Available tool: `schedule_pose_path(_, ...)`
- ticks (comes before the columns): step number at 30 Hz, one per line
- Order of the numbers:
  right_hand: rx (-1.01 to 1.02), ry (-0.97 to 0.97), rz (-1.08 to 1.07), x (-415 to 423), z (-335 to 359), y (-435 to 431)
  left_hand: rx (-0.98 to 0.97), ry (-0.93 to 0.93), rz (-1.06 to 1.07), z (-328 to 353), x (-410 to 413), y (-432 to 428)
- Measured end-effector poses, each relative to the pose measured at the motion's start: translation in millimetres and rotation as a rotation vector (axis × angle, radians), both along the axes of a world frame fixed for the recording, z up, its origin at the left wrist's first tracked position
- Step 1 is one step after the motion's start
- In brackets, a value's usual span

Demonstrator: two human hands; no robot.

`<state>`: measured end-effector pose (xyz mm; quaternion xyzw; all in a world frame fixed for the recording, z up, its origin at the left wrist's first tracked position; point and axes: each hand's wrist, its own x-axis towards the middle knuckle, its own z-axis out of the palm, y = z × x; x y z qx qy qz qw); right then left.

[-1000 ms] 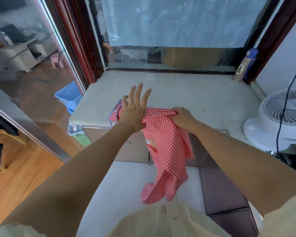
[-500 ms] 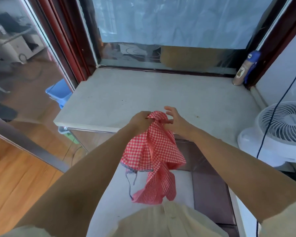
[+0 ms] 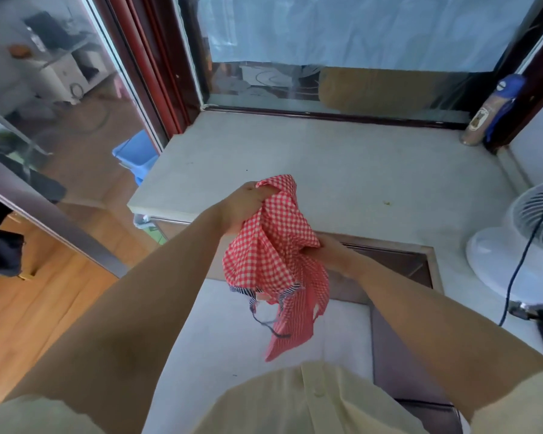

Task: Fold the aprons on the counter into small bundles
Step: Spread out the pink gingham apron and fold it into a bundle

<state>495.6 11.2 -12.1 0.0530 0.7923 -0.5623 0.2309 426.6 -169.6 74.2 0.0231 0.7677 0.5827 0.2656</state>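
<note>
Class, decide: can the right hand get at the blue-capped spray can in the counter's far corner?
Probably, but not freely: the right hand grips the red checked apron, though only bare counter lies between it and the spray can.

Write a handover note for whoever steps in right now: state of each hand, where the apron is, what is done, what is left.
Left hand: grips the top of the red checked apron.
Right hand: grips a bunched part lower on its side.
Apron: held in the air at the front edge of the counter, loose and crumpled, ties dangling.
Done: apron lifted and gathered; no bundle shows on the counter.
Left: fold it into a small bundle and set it down.
</note>
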Motion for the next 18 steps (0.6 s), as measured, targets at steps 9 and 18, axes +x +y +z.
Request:
schedule_pose_path(9,-0.133,-0.167,-0.06,12.4,14.0,-32.9,0.032,0.038,0.076,-7.8,1.4,-50.5)
schedule_pose_path(18,0.656,0.151,0.289,20.5,-12.8,-81.2,0.121,-0.148,0.047,-12.8,11.6,-69.0)
